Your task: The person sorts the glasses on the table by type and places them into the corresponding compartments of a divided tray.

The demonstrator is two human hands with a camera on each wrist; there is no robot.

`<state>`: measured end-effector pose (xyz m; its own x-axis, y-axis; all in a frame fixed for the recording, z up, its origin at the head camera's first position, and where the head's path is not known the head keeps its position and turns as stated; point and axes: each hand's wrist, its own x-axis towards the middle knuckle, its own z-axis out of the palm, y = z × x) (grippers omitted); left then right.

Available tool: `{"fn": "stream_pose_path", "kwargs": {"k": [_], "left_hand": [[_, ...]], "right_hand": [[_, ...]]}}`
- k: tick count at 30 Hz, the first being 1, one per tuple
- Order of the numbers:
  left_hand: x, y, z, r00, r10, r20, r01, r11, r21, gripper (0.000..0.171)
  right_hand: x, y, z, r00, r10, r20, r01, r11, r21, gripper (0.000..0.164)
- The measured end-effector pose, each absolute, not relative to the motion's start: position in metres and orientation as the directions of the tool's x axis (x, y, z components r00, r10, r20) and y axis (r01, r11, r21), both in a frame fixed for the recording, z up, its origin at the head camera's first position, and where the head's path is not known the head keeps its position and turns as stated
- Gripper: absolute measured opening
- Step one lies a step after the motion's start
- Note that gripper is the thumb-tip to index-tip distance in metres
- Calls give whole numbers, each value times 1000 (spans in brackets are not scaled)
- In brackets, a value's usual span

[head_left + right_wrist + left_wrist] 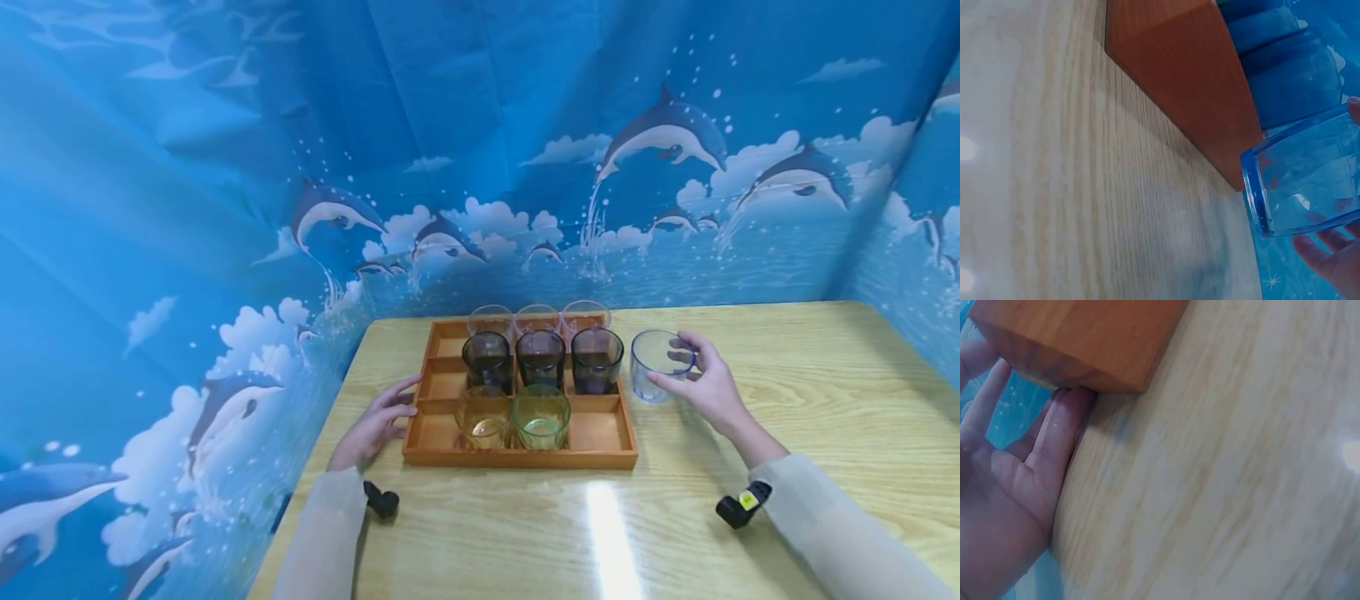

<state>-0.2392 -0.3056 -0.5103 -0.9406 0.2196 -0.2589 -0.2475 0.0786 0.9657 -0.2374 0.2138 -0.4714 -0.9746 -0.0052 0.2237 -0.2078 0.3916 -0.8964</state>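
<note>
In the head view my right hand (708, 387) holds a clear, blue-tinted tumbler (647, 385) between thumb and fingers, just right of a wooden tray (517, 459) divided into compartments. The same tumbler (1310, 181) shows in the right wrist view beside the tray's side wall (1179, 81); whether its base touches the table is unclear. My left hand (375, 429) rests at the tray's left side, fingers extended against it. Three dark tumblers (540, 360) stand in the middle row. In front are a yellow tumbler (483, 423) and a green tumbler (542, 423).
Three clear pinkish tumblers (537, 318) stand along the tray's back row, partly hidden by the dark ones. The front right compartment (597, 425) shows bare wood. Around the tray lies the wood-grain table (810, 392), with a blue dolphin-print curtain (480, 125) behind.
</note>
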Motion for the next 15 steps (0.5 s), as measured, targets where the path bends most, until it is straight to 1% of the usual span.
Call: {"fn": "stream_pose_path", "kwargs": {"k": [5, 15], "left_hand": [[-240, -306, -510, -941, 218, -260, -249, 76, 965, 57], [-239, -305, -513, -948, 182, -262, -254, 69, 965, 55]], "right_hand": [[-224, 209, -462, -971, -34, 236, -233, 350, -907, 81], [-202, 194, -448, -943, -81, 323, -333, 238, -912, 75]]}}
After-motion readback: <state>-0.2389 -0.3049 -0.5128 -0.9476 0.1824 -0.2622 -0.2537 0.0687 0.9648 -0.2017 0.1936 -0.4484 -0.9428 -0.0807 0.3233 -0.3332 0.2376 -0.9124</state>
